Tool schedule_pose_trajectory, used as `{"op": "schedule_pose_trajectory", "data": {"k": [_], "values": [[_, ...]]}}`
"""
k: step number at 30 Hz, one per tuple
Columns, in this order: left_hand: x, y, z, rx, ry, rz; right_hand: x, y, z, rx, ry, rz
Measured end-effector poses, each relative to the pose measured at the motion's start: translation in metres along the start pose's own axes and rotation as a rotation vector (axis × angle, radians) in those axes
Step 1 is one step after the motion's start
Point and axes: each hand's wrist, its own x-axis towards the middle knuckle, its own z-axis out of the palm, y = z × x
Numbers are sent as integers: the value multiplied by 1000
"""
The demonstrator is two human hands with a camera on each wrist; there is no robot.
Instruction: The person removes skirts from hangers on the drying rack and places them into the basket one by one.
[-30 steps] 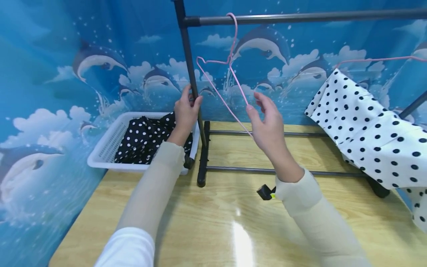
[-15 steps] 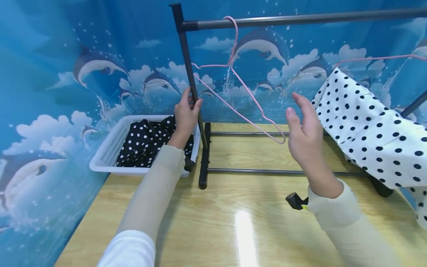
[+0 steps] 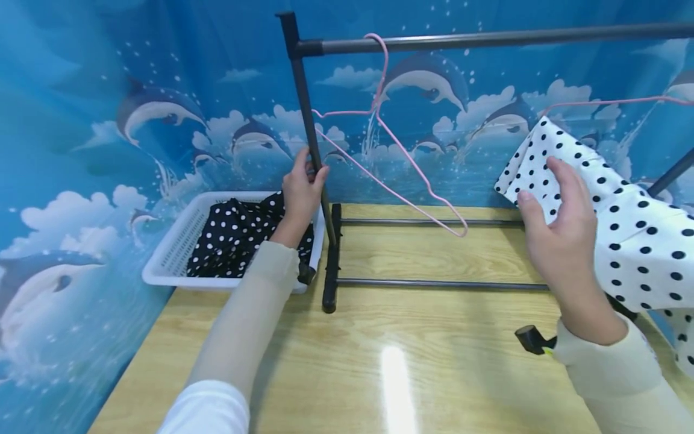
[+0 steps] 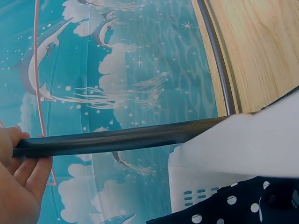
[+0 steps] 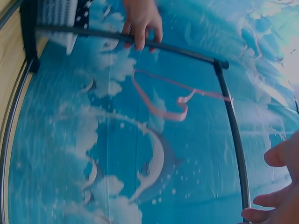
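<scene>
My left hand (image 3: 300,191) grips the left upright post (image 3: 301,90) of a dark metal clothes rack, fingers behind it and thumb in front. In the left wrist view the fingers (image 4: 38,177) curl at the post (image 4: 117,140). A bare pink wire hanger (image 3: 403,149) hangs by its hook from the top rail (image 3: 488,40), close to the left end. My right hand (image 3: 566,241) is in the air with thumb and fingers apart, holding nothing. It overlaps a white cloth with black dots (image 3: 645,241) that hangs from another pink hanger (image 3: 612,102) on the right.
A white plastic basket (image 3: 157,265) holding black cloth with white dots (image 3: 228,232) sits left of the rack, against the dolphin-print curtain (image 3: 59,150). Two lower bars (image 3: 434,283) cross the rack's base on the wooden table (image 3: 325,367).
My right hand has let go of the empty hanger and moved right, towards the white dotted cloth. The hanger has swung and turned on the rail. My left hand stays on the post.
</scene>
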Motion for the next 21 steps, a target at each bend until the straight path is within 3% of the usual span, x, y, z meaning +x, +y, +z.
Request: {"op": "schedule_pose_trajectory", "data": {"k": [13,17,21], "values": [[-1,4,1,-6,7,21,4,21,-41,-231,87,97],[-3,4,2,-12,0,21,1,24,-53,-326,99,194],[-3,5,3,-19,-5,18,1,28,-68,-421,119,387]]}}
